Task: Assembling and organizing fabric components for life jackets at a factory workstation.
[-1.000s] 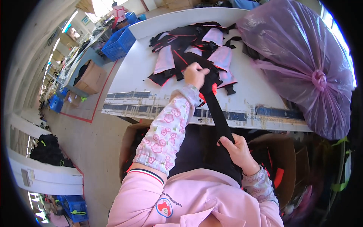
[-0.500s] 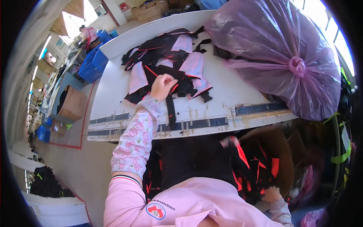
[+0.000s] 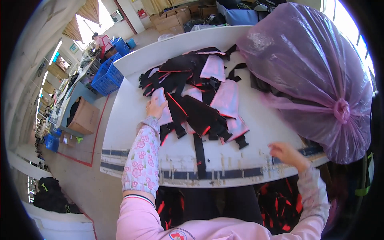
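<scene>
Several black fabric pieces with pale pinkish-white panels and red-orange edging lie in a loose pile [image 3: 192,74] on the white table. At the pile's left side, my left hand [image 3: 154,109] is closed on the edge of one pale-panelled fabric piece [image 3: 165,114]. Its thumb shows over the panel; the other fingers are partly hidden. My right hand [image 3: 286,155] is above the front right of the table, fingers loosely apart and holding nothing. From the pile a black strap [image 3: 199,156] runs down to the table's front edge, between my two hands.
A large tied purple plastic bag [image 3: 308,76] fills the table's right side. More black and red pieces [image 3: 282,204] lie below the front edge. Blue crates [image 3: 107,76] and a cardboard box [image 3: 85,116] stand to the left. A person [image 3: 103,45] works far left.
My left hand has shifted from the pile's middle to the pale panel at its left. My right hand has come up from the pieces below the table. The view has shifted.
</scene>
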`<control>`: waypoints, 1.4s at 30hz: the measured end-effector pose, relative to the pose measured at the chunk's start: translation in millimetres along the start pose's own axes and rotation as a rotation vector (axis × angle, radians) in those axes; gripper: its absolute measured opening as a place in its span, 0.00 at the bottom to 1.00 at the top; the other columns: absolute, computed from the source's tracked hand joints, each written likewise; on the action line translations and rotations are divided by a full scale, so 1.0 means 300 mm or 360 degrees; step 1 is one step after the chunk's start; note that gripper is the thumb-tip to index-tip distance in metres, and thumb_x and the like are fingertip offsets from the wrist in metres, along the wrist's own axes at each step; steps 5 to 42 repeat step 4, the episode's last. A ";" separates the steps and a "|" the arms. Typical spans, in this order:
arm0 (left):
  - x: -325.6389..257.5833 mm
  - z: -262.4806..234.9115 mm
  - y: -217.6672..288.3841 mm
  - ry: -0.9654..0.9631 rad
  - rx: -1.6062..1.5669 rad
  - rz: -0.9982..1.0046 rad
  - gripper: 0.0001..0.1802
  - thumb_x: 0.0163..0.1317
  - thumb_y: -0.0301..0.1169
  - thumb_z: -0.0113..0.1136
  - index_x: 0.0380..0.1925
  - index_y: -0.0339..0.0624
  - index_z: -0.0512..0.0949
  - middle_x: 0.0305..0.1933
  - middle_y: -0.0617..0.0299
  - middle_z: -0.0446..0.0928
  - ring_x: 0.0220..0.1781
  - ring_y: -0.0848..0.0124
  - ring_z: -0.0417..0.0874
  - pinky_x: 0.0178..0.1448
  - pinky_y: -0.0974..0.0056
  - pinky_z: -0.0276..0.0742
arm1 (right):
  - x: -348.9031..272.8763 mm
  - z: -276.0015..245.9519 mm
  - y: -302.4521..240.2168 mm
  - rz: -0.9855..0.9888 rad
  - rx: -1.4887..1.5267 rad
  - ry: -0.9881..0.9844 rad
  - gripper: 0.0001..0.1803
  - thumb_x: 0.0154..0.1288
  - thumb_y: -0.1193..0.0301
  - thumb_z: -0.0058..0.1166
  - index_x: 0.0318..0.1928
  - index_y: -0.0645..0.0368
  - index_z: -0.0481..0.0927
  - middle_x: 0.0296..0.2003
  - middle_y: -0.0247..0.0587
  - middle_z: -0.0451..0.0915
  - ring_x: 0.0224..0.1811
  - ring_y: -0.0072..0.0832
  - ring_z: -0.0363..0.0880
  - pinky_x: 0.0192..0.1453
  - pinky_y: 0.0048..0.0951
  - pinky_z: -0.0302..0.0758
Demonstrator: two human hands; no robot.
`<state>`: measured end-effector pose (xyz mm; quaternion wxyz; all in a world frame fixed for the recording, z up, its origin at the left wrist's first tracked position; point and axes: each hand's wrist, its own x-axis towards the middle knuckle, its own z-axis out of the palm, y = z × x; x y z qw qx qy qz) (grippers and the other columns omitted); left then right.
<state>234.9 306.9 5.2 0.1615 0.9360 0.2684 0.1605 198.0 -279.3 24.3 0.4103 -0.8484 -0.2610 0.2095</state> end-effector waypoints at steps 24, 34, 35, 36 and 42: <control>0.214 0.047 -0.035 -0.0089 -0.0096 0.0021 0.40 0.48 0.55 0.65 0.58 0.50 0.66 0.62 0.50 0.63 0.65 0.52 0.62 0.68 0.54 0.55 | 0.626 -0.041 -0.020 -0.0368 -0.0350 0.0112 0.32 0.55 0.65 0.61 0.60 0.59 0.68 0.55 0.55 0.72 0.56 0.38 0.72 0.61 0.33 0.66; 0.214 0.047 -0.035 -0.0089 -0.0096 0.0021 0.40 0.48 0.55 0.65 0.58 0.50 0.66 0.62 0.50 0.63 0.65 0.52 0.62 0.68 0.54 0.55 | 0.626 -0.041 -0.020 -0.0368 -0.0350 0.0112 0.32 0.55 0.65 0.61 0.60 0.59 0.68 0.55 0.55 0.72 0.56 0.38 0.72 0.61 0.33 0.66; 0.214 0.047 -0.035 -0.0089 -0.0096 0.0021 0.40 0.48 0.55 0.65 0.58 0.50 0.66 0.62 0.50 0.63 0.65 0.52 0.62 0.68 0.54 0.55 | 0.626 -0.041 -0.020 -0.0368 -0.0350 0.0112 0.32 0.55 0.65 0.61 0.60 0.59 0.68 0.55 0.55 0.72 0.56 0.38 0.72 0.61 0.33 0.66; 0.214 0.047 -0.035 -0.0089 -0.0096 0.0021 0.40 0.48 0.55 0.65 0.58 0.50 0.66 0.62 0.50 0.63 0.65 0.52 0.62 0.68 0.54 0.55 | 0.626 -0.041 -0.020 -0.0368 -0.0350 0.0112 0.32 0.55 0.65 0.61 0.60 0.59 0.68 0.55 0.55 0.72 0.56 0.38 0.72 0.61 0.33 0.66; 0.214 0.047 -0.035 -0.0089 -0.0096 0.0021 0.40 0.48 0.55 0.65 0.58 0.50 0.66 0.62 0.50 0.63 0.65 0.52 0.62 0.68 0.54 0.55 | 0.626 -0.041 -0.020 -0.0368 -0.0350 0.0112 0.32 0.55 0.65 0.61 0.60 0.59 0.68 0.55 0.55 0.72 0.56 0.38 0.72 0.61 0.33 0.66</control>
